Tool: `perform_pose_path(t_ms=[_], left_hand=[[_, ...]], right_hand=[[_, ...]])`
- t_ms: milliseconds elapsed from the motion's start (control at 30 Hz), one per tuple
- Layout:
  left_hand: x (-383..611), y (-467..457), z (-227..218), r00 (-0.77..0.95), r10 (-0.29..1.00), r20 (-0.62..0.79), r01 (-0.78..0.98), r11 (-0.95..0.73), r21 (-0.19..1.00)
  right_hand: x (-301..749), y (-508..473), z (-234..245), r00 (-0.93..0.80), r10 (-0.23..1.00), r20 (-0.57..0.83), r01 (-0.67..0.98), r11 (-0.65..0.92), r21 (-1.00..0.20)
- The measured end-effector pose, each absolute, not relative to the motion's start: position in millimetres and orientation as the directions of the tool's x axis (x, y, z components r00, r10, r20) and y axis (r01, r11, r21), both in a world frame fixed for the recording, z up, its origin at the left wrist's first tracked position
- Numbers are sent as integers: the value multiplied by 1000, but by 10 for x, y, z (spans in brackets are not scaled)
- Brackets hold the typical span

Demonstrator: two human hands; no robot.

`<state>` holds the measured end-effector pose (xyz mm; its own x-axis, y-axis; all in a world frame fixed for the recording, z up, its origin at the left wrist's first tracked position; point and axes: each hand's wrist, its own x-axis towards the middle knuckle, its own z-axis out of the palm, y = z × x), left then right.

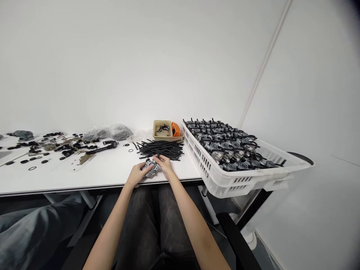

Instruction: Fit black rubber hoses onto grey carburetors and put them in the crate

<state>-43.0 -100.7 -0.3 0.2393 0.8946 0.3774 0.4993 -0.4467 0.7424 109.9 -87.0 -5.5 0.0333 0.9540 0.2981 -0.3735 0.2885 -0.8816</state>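
Observation:
My left hand point(137, 173) is closed around a grey metal carburetor point(151, 170) just above the table's front edge. Close against the carburetor's right side, my right hand point(163, 165) pinches a short black rubber hose point(158, 153), whose end sticks up above the fingers. Whether the hose touches the carburetor is hidden by the fingers. Right behind both hands lies a loose pile of black rubber hoses point(165, 149).
On the right a white plastic crate point(225, 183) holds many carburetors point(225, 145) with hoses. Behind the pile stand a beige tray point(155, 129) and an orange basket point(176, 129). A black watch point(102, 147), small black parts and plastic bags point(119, 132) lie leftward. Another person's leg point(36, 232) shows at lower left.

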Motion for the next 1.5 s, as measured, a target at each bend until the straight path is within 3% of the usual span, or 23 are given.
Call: perform_pose_path(t_ms=[467,733,1500], left_hand=[[-429,-1005,10,241,903,355,476,-429,768],[-426,-1009,27,246,911,331,473,-411,779],[-427,-987,-11,246,901,356,470,-432,770]], right_hand=[[1102,-861,-52,43,961,272,-366,269,-891],[1117,-856,-35,13,972,236,-492,212,-844],[1113,-901,5,35,978,204,-543,190,-818]])
